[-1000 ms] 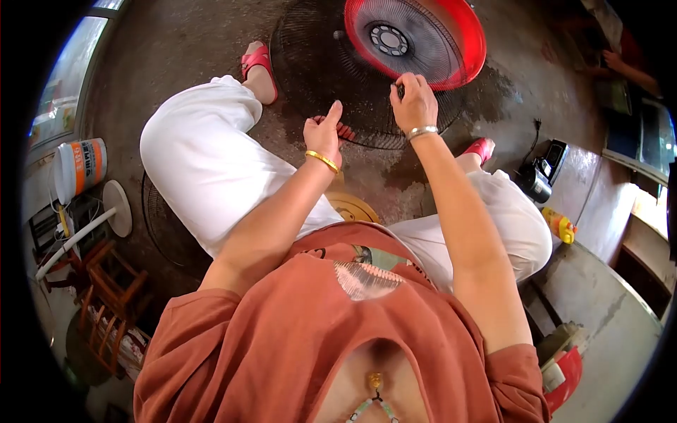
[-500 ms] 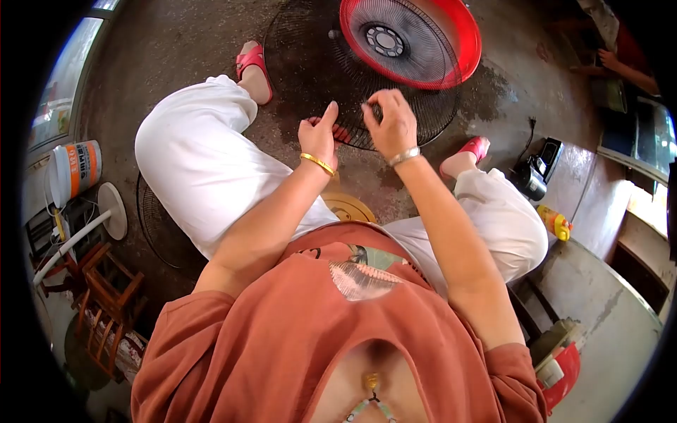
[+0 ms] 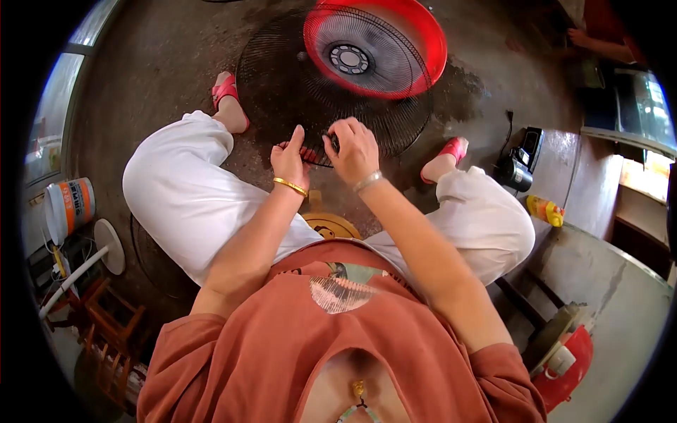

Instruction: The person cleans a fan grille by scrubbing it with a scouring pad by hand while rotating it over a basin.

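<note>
A round black wire fan guard [image 3: 271, 67] is tilted in front of me, its far part overlapping a red basin [image 3: 431, 42]. My left hand [image 3: 289, 161], with a gold bangle at the wrist, is closed around the guard's near rim, thumb pointing up. Beside it on the right, my right hand [image 3: 356, 151] is curled in a pinch at the near wires. Something small and dark shows between its thumb and fingers, too hidden to name. A silver bracelet circles that wrist.
Behind the guard the floor [image 3: 458, 92] has wet patches. A black appliance with a plug [image 3: 518, 169] and a yellow bottle [image 3: 545, 210] lie at right. A white bucket [image 3: 70, 204] and wooden stools [image 3: 116, 310] stand at left. Another person's hand [image 3: 582, 39] shows at upper right.
The whole view has shifted, so the basin and guard appear farther left and lower. My right hand has come slightly nearer to my left, which keeps its grip on the rim.
</note>
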`<state>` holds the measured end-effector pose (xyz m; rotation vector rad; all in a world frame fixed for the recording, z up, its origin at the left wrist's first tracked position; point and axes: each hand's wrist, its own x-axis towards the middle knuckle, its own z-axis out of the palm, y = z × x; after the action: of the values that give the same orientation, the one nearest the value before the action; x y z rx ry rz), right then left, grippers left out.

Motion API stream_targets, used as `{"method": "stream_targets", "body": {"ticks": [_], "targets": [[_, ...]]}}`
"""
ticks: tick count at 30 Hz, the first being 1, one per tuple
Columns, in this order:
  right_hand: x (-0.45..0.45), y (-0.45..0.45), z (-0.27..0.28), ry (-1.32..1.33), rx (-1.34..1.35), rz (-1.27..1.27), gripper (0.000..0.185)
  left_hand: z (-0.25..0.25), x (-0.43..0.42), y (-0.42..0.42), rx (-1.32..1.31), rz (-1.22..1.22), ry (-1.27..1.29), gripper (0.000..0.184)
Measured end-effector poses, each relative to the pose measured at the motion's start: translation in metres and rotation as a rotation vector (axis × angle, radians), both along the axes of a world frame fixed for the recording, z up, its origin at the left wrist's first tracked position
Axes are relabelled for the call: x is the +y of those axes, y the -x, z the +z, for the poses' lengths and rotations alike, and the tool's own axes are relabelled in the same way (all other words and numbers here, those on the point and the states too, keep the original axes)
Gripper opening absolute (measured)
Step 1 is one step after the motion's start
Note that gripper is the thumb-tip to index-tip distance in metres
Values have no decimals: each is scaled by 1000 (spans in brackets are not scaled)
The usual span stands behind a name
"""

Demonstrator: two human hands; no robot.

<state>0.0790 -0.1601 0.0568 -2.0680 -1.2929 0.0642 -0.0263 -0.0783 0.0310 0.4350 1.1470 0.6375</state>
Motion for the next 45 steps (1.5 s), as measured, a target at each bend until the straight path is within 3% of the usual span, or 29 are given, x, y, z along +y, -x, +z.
{"method": "stream_targets", "body": {"ticks": [4, 7, 10, 17, 20, 24, 26, 32, 39, 42, 45], "targets": [[29, -38, -12, 18, -84, -84, 18, 0, -1, -1, 40, 4, 20, 38], [46, -55, -4, 193, 186, -93, 20, 1, 7, 1, 55, 32, 57, 40], [45, -57, 10, 336, 275, 10, 24, 0, 15, 3, 44, 41, 59, 41], [-26, 7, 14, 243, 83, 336, 19, -2, 29, -1, 40, 52, 2, 44], [-45, 7, 25, 57, 322, 353, 17, 2, 34, 0, 47, 45, -24, 43], [-50, -33, 28, -149, 333, -53, 16, 14, 47, 1, 65, 31, 74, 42], [-54, -61, 14, -216, 330, -186, 18, 21, 55, 3, -59, 81, 103, 44], [-49, -71, 1, -94, 455, -325, 21, -23, 17, 11, -152, 14, 284, 53], [-38, -1, 8, -78, 259, 76, 20, -3, 15, 9, 133, 66, 190, 56], [-33, -3, 2, -74, 51, 159, 18, -5, 13, 13, 135, 23, 200, 56], [-13, -30, -17, -127, -29, 53, 17, -12, 5, 15, 120, -20, 205, 56]]}}
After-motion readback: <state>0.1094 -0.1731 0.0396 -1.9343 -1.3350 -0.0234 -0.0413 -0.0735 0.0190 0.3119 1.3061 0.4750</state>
